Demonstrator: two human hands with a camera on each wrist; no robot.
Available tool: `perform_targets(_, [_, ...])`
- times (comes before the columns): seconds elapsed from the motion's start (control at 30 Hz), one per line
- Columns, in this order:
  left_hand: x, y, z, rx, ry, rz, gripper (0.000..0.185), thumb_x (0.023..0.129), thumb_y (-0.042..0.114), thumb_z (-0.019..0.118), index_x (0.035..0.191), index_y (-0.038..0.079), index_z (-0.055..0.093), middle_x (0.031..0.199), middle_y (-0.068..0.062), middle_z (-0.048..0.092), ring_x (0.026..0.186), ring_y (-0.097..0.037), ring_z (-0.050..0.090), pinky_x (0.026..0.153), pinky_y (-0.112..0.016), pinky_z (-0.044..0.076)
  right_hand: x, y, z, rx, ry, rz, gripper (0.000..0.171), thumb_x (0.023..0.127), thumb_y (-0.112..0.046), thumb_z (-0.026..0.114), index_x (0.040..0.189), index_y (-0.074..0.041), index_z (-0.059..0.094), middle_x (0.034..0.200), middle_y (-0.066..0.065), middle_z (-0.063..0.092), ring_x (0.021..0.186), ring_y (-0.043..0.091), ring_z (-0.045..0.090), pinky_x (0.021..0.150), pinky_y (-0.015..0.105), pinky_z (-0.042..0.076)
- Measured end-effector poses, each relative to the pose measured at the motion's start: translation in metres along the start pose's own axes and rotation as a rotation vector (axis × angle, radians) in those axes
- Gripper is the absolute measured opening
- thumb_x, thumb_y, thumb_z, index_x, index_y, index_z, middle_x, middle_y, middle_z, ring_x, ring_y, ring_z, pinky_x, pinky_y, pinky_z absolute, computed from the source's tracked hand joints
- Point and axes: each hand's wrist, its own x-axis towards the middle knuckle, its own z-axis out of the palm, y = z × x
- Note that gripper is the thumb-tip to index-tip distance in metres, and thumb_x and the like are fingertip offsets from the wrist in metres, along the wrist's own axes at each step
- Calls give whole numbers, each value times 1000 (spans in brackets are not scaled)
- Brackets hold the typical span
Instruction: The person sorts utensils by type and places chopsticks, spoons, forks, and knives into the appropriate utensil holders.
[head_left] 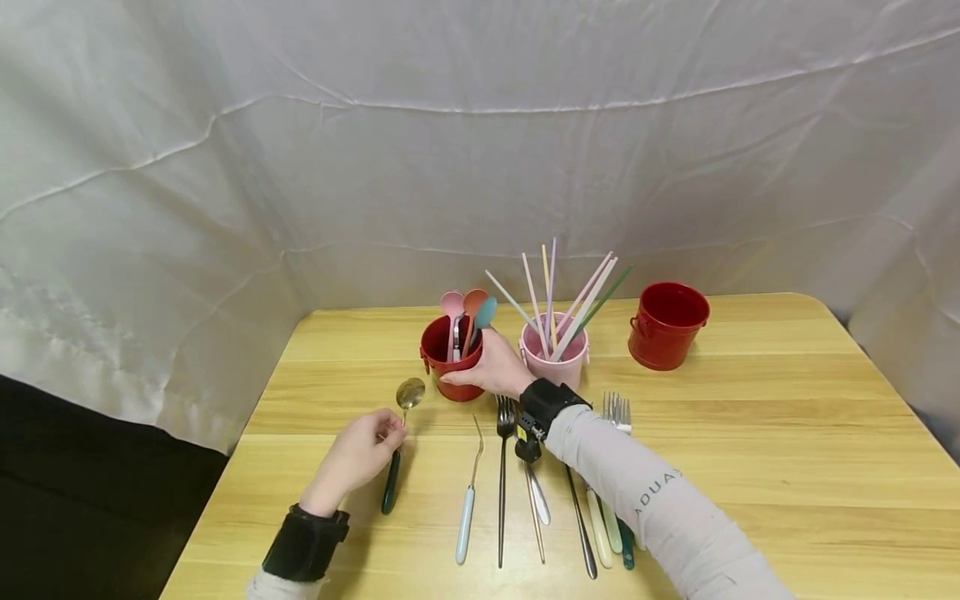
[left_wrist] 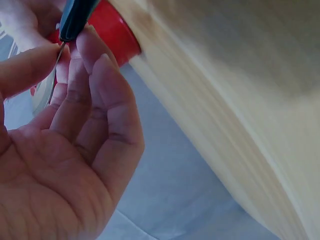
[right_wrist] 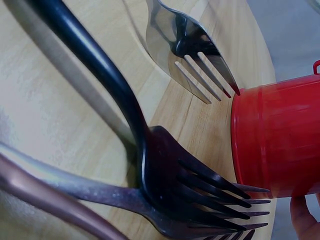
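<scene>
**Spoon pinched in the left hand, right hand on the red bucket**

The left hand (head_left: pixel 358 457) pinches a spoon (head_left: pixel 399 442) by its dark green handle: in the left wrist view the thumb and fingers (left_wrist: pixel 82 75) close on the thin neck just below the green grip, while the palm lies open beneath. The gold bowl of the spoon points away from the person, raised just left of the red bucket (head_left: pixel 450 354); whether the handle's tail touches the wooden table (head_left: pixel 750 467) is hard to tell.

The right hand (head_left: pixel 491 367) rests against the right side of that red bucket, thumb and fingers curved round its wall. Most fingers are hidden behind the bucket in the head view, and the right wrist view shows only one fingertip (right_wrist: pixel 302 220) at the bucket's lower edge.

Inside the bucket stand three spoons (head_left: pixel 468 312), pink, orange and teal; their handles are lost below the rim. Just beside it, partly covered by the right wrist, is a pink bucket (head_left: pixel 558 354) holding chopsticks (head_left: pixel 570 308) fanned outward. A second red bucket (head_left: pixel 667 325) stands apart to the right.

Near the table's front edge lie forks and other cutlery (head_left: pixel 502 475) in a row; the right sleeve (head_left: pixel 660 508) cuts off several on the right, so their count is unclear. The right wrist view shows a dark fork (right_wrist: pixel 200 190) and a silver fork (right_wrist: pixel 190 55), blurred at close range.
</scene>
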Motion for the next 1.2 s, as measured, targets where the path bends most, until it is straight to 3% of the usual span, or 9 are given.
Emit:
perform_targets(0.27, [10,5,-18,-22,69,31,13,100,14,61,96,2,65,81,-7,71,73,-14,64,68,-25,47,0,0,0,1,-1,-14,76,72,-21,92,137,-16,55,131,4,66,125,21,61,110,39,48])
perform_targets(0.43, [19,10,-31,-25,151,78,13,101,14,60,99,2,65,85,-12,74,76,-25,69,71,-29,50,1,1,0,-7,-1,-13,74,73,-23,92,137,-18,55,130,1,66,124,18,61,110,37,49])
perform_targets(0.6, [31,19,-44,-34,245,129,15,102,14,58,101,1,65,86,-13,76,76,-24,70,73,-28,52,1,3,0,-2,7,-19,74,73,-23,92,136,-18,55,130,2,66,123,19,62,110,38,49])
perform_targets(0.93, [56,54,-65,-150,460,244,18,102,19,60,100,2,67,90,-13,76,81,-25,70,71,-13,48,0,3,0,-5,7,-20,74,72,-22,92,136,-17,55,130,2,66,122,20,62,109,39,49])
perform_targets(1.2, [79,78,-65,-284,594,280,19,100,20,63,100,0,66,94,-16,77,83,-29,70,70,-9,48,0,3,0,-3,3,-21,75,73,-22,92,137,-18,53,131,1,65,123,19,62,110,39,49])
